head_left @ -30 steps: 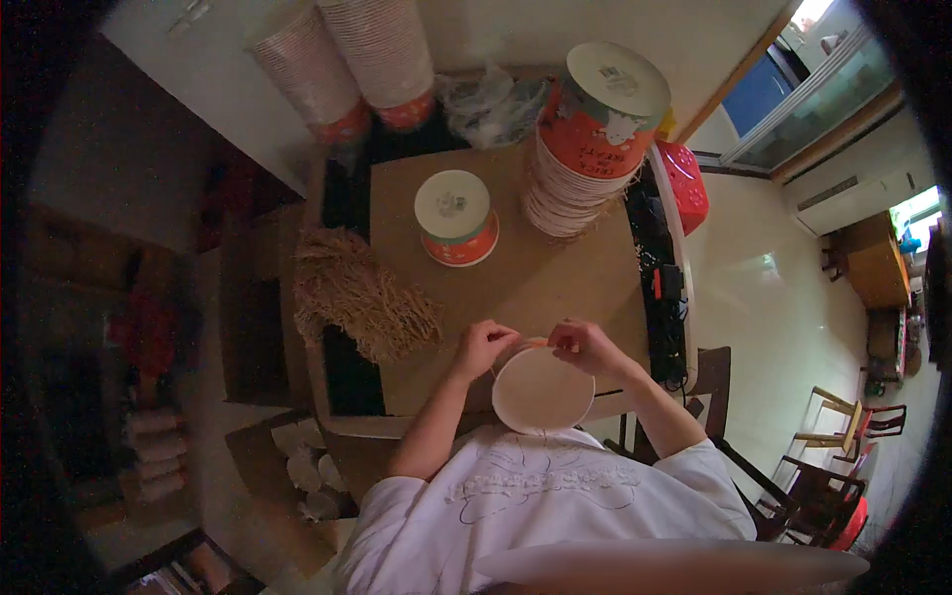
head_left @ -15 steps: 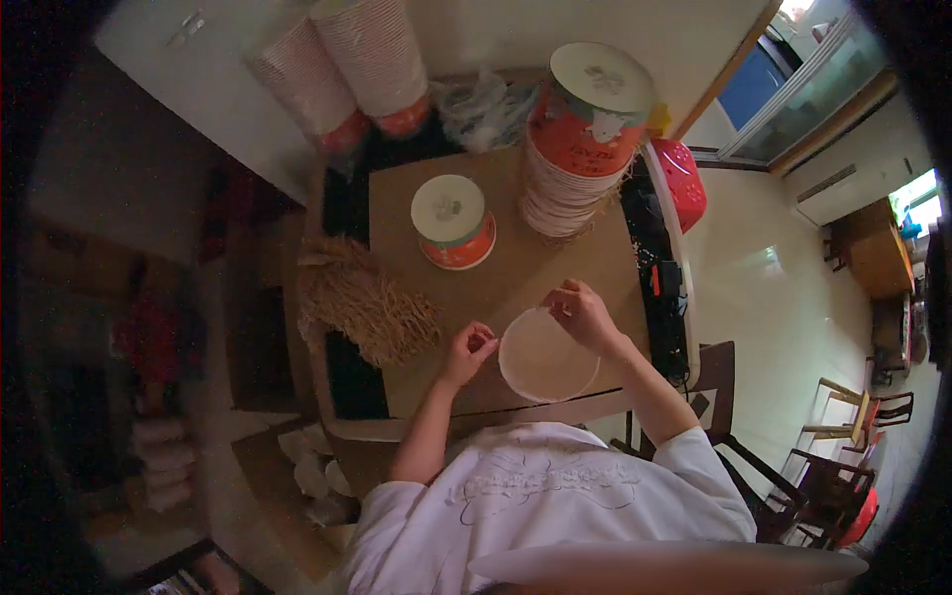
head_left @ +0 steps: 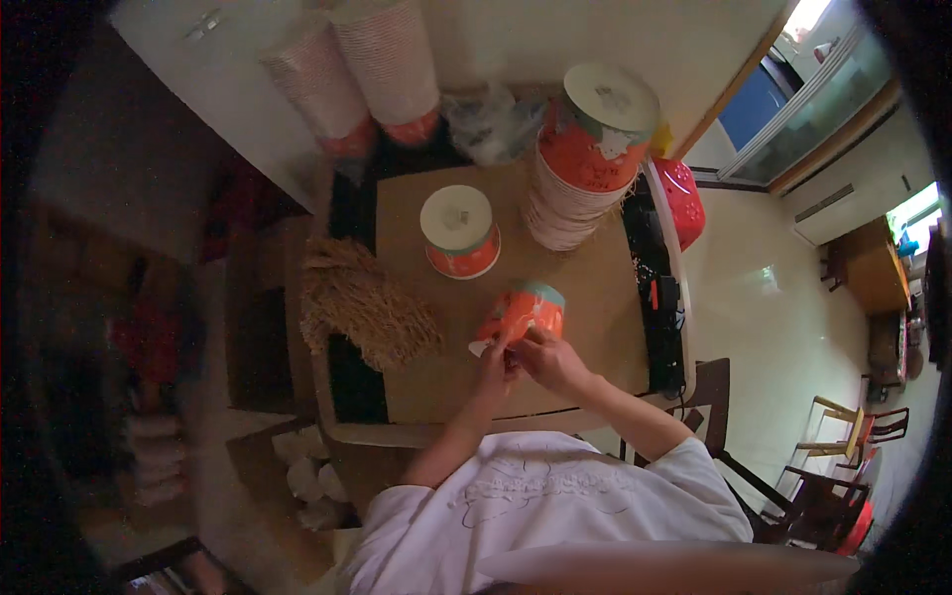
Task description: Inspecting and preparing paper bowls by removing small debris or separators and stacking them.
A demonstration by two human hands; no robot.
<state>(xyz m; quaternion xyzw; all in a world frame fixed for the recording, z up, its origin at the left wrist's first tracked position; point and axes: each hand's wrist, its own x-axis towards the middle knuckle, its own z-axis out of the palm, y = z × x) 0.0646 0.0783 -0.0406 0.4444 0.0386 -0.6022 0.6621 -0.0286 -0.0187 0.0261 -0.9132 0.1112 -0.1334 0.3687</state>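
An orange paper bucket (head_left: 535, 315) with a greenish band lies tilted on its side over the brown board, close to my body. My left hand (head_left: 496, 363) is closed at its near rim, thumb and fingers pressed together. Right beside it, my right hand (head_left: 548, 357) pinches the same near edge, its fingertips almost touching the left ones. What lies between the fingertips is too small to make out. A bundle of thin brown cords (head_left: 372, 312) lies left of my hands. Beyond them, another paper bucket (head_left: 456, 216) stands upside down, its pale base upward.
A tall stack of nested upside-down buckets (head_left: 590, 183) stands at the far right of the brown board (head_left: 471, 392). Two stacks of pale buckets (head_left: 387, 59) rise at the back left, beside clear plastic bags (head_left: 493, 124). A red basket (head_left: 679, 203) and a dark power strip (head_left: 666, 307) are at the right.
The bucket has turned from mouth-up onto its side, showing its orange outside. My hands have come together at its near rim, the left moving right and the right moving nearer.
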